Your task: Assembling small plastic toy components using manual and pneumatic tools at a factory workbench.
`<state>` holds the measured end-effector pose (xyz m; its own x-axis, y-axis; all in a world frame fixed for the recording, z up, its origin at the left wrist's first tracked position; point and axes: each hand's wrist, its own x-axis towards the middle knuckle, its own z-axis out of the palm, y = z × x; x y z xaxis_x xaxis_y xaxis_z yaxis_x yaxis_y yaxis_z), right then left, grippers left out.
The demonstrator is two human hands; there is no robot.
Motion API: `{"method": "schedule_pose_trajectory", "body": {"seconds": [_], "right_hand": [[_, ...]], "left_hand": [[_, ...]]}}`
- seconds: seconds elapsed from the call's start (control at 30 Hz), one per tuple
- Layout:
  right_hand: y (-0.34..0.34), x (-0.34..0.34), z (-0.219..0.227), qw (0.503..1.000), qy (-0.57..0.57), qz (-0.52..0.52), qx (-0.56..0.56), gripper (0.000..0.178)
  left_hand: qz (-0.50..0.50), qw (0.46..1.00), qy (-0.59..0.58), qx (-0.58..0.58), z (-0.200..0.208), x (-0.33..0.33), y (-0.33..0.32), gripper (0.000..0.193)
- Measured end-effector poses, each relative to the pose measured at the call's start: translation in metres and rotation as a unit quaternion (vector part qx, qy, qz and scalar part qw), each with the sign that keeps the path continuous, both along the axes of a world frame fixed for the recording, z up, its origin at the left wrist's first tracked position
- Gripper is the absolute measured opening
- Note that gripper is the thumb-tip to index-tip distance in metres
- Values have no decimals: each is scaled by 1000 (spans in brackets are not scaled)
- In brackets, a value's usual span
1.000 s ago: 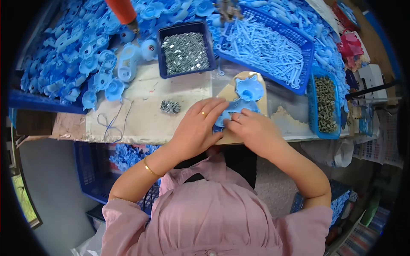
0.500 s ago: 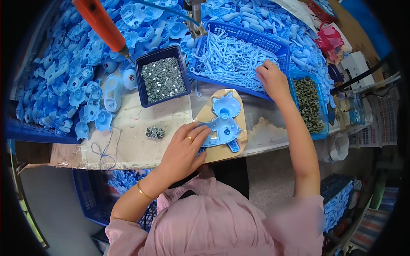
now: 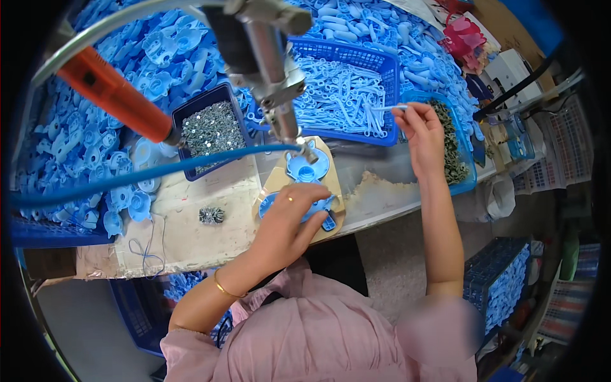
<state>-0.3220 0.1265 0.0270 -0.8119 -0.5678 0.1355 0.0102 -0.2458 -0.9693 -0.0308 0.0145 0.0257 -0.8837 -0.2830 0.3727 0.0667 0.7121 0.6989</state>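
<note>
My right hand (image 3: 425, 130) is closed in a pinch on a light blue plastic rod (image 3: 386, 108), held at the right rim of a blue mesh basket (image 3: 356, 132) full of similar ring-ended rods. On the table before me, a blue plastic shell (image 3: 266, 202) lies in a tan wooden fixture (image 3: 331, 232). Over that shell rests my left hand (image 3: 283, 216), thumb and fingers apart; it hides much of the shell. A rounded blue cup-like part (image 3: 315, 167) sits at the fixture's far end, below the tip of a hanging metal tool (image 3: 273, 83).
Left of the fixture stand a dark bin (image 3: 213, 137) of small metal pieces and a screw cluster (image 3: 211, 215). An orange power screwdriver (image 3: 114, 92) and a blue hose (image 3: 159, 170) hang across. A blue tray (image 3: 470, 175) of screws is at right. Blue parts (image 3: 70, 153) heap up left.
My right hand has come up out of the basket toward the right with a rod in it. My left hand stays on the shell, fingers more curved. The view has shifted, bringing the metal tool in.
</note>
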Motion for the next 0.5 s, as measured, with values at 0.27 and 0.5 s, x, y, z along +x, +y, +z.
{"method": "schedule_pose_trajectory", "body": {"seconds": [0.27,0.5], "right_hand": [[37,126,-7,970,-194,145,-31,2],[93,32,7,880,339,-10,333,12]], "left_hand": [[24,845,0,535,-2,-42,33,40],[54,835,-19,547,1,-22,18,33]]}}
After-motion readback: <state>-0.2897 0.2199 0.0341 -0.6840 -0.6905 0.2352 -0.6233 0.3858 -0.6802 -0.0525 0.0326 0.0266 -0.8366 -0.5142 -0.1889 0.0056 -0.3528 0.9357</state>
